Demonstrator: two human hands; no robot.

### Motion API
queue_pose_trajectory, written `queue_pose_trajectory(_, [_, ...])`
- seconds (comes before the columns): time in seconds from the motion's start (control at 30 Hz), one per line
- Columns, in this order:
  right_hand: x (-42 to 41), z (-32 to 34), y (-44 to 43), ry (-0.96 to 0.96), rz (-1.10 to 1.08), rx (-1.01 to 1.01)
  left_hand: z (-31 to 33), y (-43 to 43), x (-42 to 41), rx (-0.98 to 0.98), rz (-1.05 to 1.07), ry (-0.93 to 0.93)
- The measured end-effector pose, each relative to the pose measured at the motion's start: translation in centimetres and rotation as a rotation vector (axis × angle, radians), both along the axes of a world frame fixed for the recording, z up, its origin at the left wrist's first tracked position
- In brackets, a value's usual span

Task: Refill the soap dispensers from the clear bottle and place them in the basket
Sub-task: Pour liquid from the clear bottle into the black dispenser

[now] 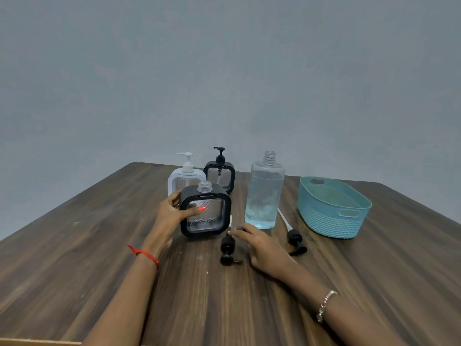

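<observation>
Dark wood-grain laminate table (74,270): near half bare out to its pale front edge, with wide room either side of the forearms. Right hand (264,248) lay palm-down, fingers nearly straight, tips touching the white tube of a black plastic pump head (227,248) lying flat. Left hand (172,213) gripped the side of a square black-framed dispenser with a ribbed clear window (205,212), standing mid-table, neck open, a little liquid at its bottom. Second black pump (295,239) lay beside the tall clear uncapped bottle (264,193), filled with pale blue liquid almost to its shoulder. Teal woven-texture oval basket (331,208) stood right, apart. Farthest back were a white pump dispenser (186,176) and a black pump dispenser (219,173), pumps fitted.
</observation>
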State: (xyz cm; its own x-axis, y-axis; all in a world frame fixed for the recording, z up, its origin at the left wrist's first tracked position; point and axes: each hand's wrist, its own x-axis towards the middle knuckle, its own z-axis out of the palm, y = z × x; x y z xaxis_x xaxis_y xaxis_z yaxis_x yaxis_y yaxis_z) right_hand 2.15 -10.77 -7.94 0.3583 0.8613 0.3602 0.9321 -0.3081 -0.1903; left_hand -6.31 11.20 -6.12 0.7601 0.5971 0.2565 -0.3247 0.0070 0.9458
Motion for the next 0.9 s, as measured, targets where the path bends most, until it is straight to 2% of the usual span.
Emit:
queue_pose_trajectory(0.17, [1.3,0.3,-0.5,0.02,-0.02,0.02,0.1,-0.1,0.1,-0.015,0.017,-0.023])
queue_pose_trajectory(0.33, [3.3,2.3,-0.7,0.112,-0.192,0.5,0.1,0.0,0.1,-0.025,0.039,-0.041])
queue_pose_trajectory(0.43, [5.0,4.3,-0.7,0.304,-0.432,0.746,0.3,0.0,0.2,-0.038,0.058,-0.056])
queue_pose_trajectory(0.5, [6.4,5.4,-0.6,0.483,-0.495,0.824,0.5,-0.1,0.3,-0.055,0.068,-0.07])
queue_pose_trajectory(0.7, [9.7,6.7,0.2,0.839,-0.304,0.673,2.5,-0.5,1.5,0.048,0.085,-0.106])
queue_pose_trajectory(0.8, [10.4,6.8,0.8,0.825,-0.219,0.606,3.7,-0.5,3.0,0.138,0.111,-0.095])
queue_pose_trajectory(0.9, [10.6,6.1,1.4,0.769,-0.284,0.618,4.0,-0.7,4.3,0.187,0.182,-0.079])
